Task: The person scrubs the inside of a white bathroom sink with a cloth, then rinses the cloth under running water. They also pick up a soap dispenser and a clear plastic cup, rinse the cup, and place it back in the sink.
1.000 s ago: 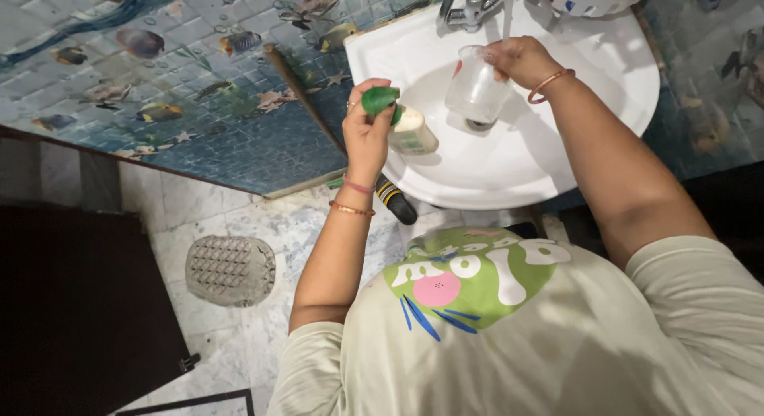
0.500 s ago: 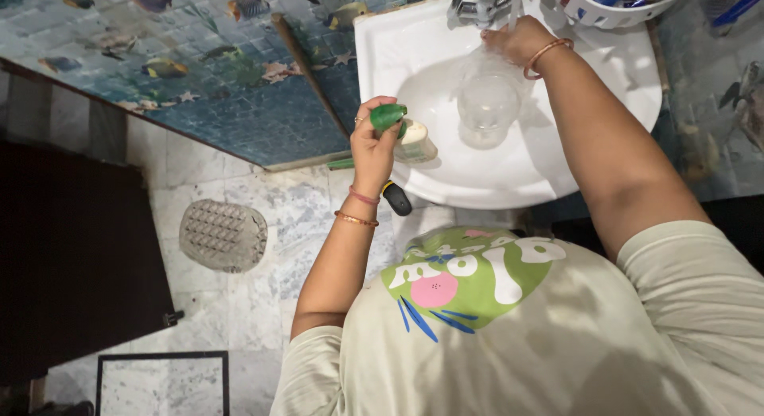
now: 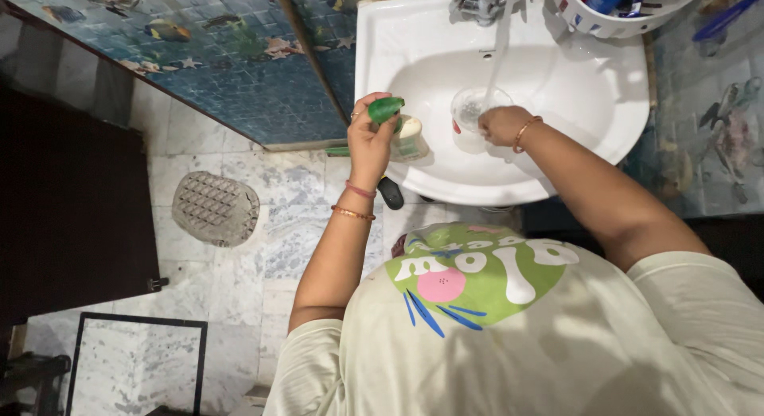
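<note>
Clear plastic cup (image 3: 476,112): upright in white ceramic basin (image 3: 605,106), mouth under water stream from chrome tap (image 3: 487,2), gripped by right hand (image 3: 501,126). Small pale bottle with green cap (image 3: 402,130): at basin's left rim, clasped by left hand (image 3: 370,134). White basket (image 3: 629,18) well apart, behind basin.

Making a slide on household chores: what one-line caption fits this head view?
Right hand holds a clear glass under the running tap; left hand grips a green-capped bottle over the white sink.
</note>
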